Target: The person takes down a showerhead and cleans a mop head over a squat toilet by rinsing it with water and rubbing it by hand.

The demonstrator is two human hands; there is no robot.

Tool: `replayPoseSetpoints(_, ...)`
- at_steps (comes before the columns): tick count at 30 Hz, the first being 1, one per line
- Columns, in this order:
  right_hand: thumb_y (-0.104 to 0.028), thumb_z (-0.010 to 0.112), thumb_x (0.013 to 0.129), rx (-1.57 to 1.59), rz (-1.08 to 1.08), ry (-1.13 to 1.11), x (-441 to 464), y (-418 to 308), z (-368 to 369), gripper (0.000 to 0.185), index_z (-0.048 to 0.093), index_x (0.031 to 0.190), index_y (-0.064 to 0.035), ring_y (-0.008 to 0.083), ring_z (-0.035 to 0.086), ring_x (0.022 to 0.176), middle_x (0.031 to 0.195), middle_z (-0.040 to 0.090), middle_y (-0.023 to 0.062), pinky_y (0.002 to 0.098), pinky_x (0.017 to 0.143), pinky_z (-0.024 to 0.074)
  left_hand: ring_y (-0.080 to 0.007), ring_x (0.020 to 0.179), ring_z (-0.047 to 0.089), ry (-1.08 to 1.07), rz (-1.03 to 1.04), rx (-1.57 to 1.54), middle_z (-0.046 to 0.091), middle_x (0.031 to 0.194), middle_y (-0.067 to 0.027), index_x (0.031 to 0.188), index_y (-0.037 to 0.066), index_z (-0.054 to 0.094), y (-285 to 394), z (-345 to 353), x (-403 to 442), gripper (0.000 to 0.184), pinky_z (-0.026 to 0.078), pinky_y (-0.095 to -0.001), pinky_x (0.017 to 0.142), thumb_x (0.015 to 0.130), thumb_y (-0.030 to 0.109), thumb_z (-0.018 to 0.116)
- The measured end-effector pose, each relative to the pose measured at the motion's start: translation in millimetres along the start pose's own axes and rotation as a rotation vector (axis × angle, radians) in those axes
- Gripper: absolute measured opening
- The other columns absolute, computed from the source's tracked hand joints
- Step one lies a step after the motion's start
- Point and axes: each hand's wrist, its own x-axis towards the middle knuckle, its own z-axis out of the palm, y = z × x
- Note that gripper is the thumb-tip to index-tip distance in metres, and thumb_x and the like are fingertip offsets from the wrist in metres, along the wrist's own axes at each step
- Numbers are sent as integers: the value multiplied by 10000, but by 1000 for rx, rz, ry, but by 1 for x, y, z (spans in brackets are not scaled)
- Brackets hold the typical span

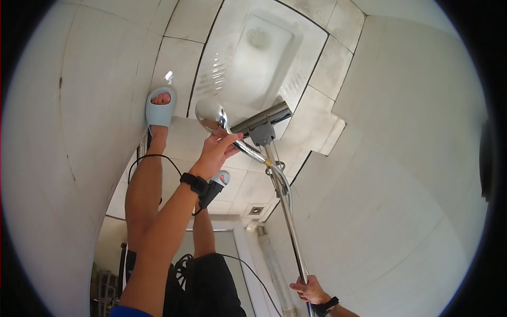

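Observation:
My left hand (215, 154) grips the handle of a chrome shower head (209, 113), whose round face is turned toward the squat toilet (311, 39). A metal hose (287, 185) runs from its brass-coloured joint back alongside a pole. My right hand (310, 290), at the lower right, is closed around the metal pole (297, 243) of a squeeze mop. The mop's grey, bar-shaped head (262, 127) lies across the near edge of the toilet, beyond the shower handle. Whether the hose also passes through my right hand, I cannot tell.
Pale tiles (177, 63) with dark joints surround the toilet, and walls close in on both sides. A floor drain (256, 210) and a white pipe (272, 259) are at the lower middle. My feet are in light blue slippers (160, 113). A black cable (253, 272) hangs nearby.

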Motion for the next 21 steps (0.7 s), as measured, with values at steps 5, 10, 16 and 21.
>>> replayPoseSetpoints(5, -9, 692, 782, 34, -161, 132, -17, 10, 46, 317, 434, 618, -90, 92, 419, 367, 497, 425, -14, 256, 341, 302, -229, 1071, 611, -49, -3, 10, 626, 1136, -147, 985, 82, 519, 18, 15, -9, 105, 486, -376, 962, 913, 86, 595)
replayPoseSetpoints(10, -53, 692, 750, -179, -425, 319, 14, 46, 38, 256, 484, 600, -62, 58, 410, 422, 509, 434, -36, 245, 380, 308, -253, 1117, 594, -163, 79, 7, 621, 1147, -158, 923, 68, 524, 35, 32, -18, 46, 476, -386, 990, 933, 95, 560)
replayPoseSetpoints(16, -86, 703, 730, -219, -623, 529, 25, 26, 27, 214, 528, 625, -20, 54, 423, 497, 519, 462, -27, 245, 451, 341, -283, 1208, 527, -184, 113, -270, 597, 1195, -132, 974, 42, 572, 20, 52, -24, 72, 416, -388, 1069, 934, 97, 550)
replayPoseSetpoints(21, -88, 680, 731, -207, -797, 698, 67, 28, 28, 206, 520, 627, -11, 79, 423, 473, 504, 456, -3, 261, 443, 353, -299, 1255, 479, -165, 79, -576, 563, 1244, -116, 1016, 2, 536, -30, 50, -21, 136, 393, -403, 1099, 928, 106, 549)
